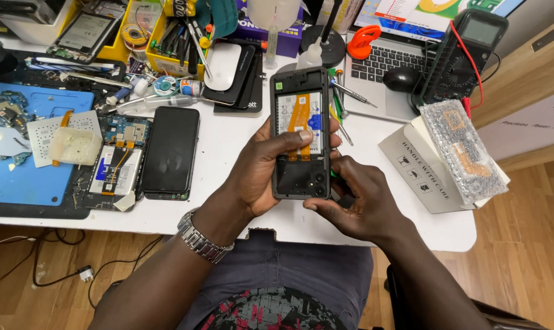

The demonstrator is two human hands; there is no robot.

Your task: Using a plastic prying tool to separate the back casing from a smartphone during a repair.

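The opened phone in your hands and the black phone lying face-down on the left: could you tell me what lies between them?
Head view: only bare white table lies between the opened phone and black phone.

laptop (384, 67), multimeter (463, 55), black phone (171, 153), possibly a mouse (222, 65)

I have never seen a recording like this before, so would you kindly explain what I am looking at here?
This is one picture from a camera worn on a person's head, looking down at their own two bare hands above a white table. The left hand, with a metal wristwatch, grips an opened phone; its thumb lies across the orange ribbon cable. The right hand touches the phone's lower right edge. On the table lie a second opened phone, a dark phone, a blue mat, a laptop, a meter and a bubble-wrapped part.
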